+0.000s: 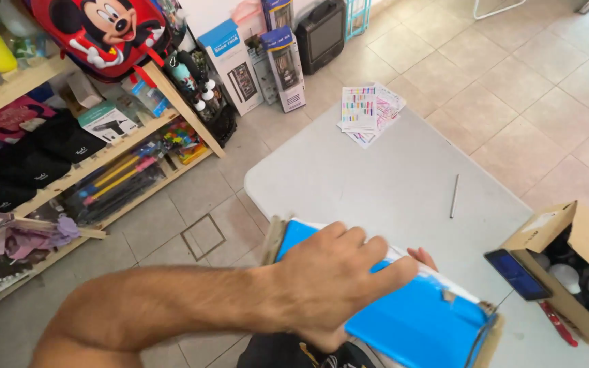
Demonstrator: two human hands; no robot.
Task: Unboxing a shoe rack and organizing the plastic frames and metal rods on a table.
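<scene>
A long blue and white box (417, 320) with brown cardboard end flaps lies tilted at the near edge of the white table (349, 184). My left hand (328, 283) reaches in from the lower left and presses flat on the box's top, fingers spread along its upper edge. Only the fingertips of my right hand (423, 257) show, curled over the far edge of the box; the rest of that hand is hidden behind it. Both hands grip the box between them.
On the table lie a thin metal rod (454, 196), colourful sticker sheets (368, 110) at the far corner, a dark phone (517, 274) and a red-handled tool (557, 324). An open cardboard carton (584, 235) of goods stands at the right. Wooden shelves (103, 160) and boxed goods (234, 65) stand at the left on the tiled floor.
</scene>
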